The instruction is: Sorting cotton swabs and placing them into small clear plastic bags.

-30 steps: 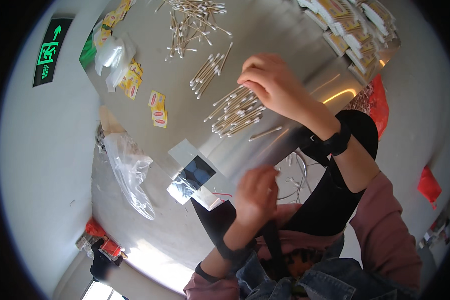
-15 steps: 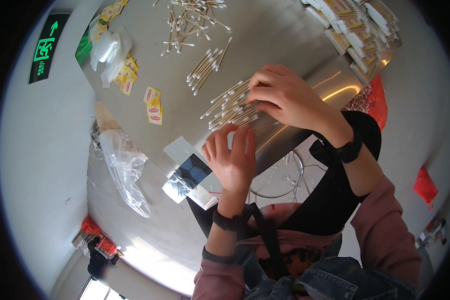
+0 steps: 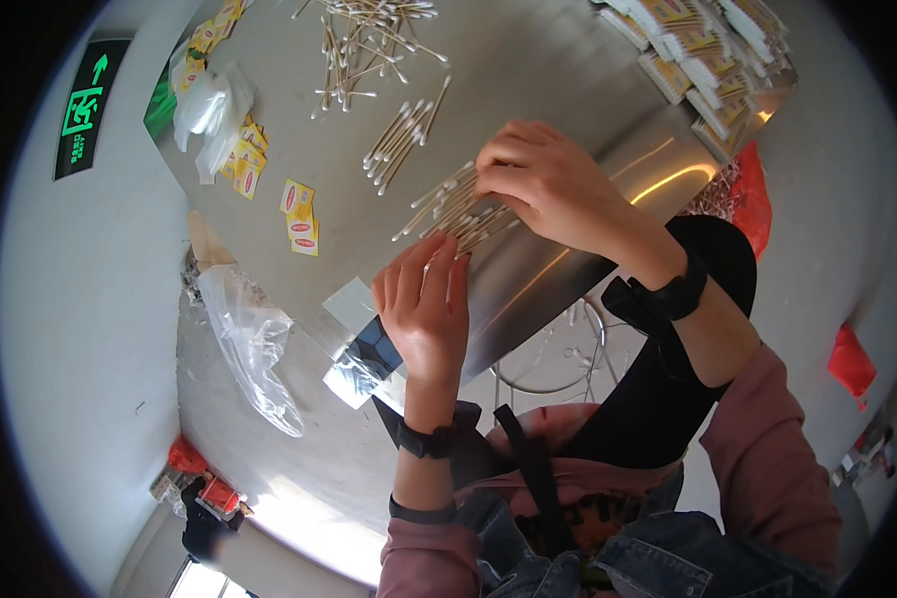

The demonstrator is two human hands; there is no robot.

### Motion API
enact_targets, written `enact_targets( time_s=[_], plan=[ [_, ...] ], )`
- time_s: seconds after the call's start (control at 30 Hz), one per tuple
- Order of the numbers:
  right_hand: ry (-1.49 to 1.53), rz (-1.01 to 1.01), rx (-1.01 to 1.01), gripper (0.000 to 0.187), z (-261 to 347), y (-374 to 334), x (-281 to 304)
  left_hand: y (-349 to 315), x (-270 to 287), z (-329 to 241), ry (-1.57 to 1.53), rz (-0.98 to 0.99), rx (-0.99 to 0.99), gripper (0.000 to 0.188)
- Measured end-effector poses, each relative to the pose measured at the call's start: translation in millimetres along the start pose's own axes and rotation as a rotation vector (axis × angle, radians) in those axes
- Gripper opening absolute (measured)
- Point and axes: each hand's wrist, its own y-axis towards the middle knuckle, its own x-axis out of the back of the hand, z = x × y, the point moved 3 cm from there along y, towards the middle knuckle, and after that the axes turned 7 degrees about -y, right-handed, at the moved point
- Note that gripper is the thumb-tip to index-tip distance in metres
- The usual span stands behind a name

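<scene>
A loose row of cotton swabs [image 3: 447, 209] lies slantwise on the metal table between my two hands. My right hand [image 3: 548, 184] is over the far right end of the row, its thumb and fingers closed on swabs there. At the near left end, my left hand [image 3: 424, 304] has its bent fingertips on the swabs, and a white tip shows between its fingers. Beyond them lies a smaller bunch of swabs [image 3: 404, 140], and farther off a tangled heap of swabs [image 3: 369, 45]. Both palms are hidden.
Small yellow-and-white packets [image 3: 300, 214] and a clear plastic bag [image 3: 214, 110] lie at the left. Stacked swab packs [image 3: 703, 60] fill the far right corner. A shiny flat piece [image 3: 354, 374] sits at the near table edge [image 3: 528, 314]. A red bag [image 3: 752, 204] hangs beyond the right edge.
My left hand has moved left and its fingers have drawn together at the swabs. My right hand has shifted slightly left and closed its thumb and fingers on swabs.
</scene>
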Motion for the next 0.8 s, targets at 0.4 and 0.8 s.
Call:
enact_targets(
  time_s=[0.4, 0.8],
  plan=[
    [-0.026, -0.103, -0.032, 0.006, -10, 18, -1, -19, 5, -1, -0.055, 0.005, 0.005, 0.019],
    [0.748, -0.274, -0.573, 0.020, 4, -19, -11, -23, 1, -8, -0.272, -0.129, 0.209, 0.038]
  ],
)
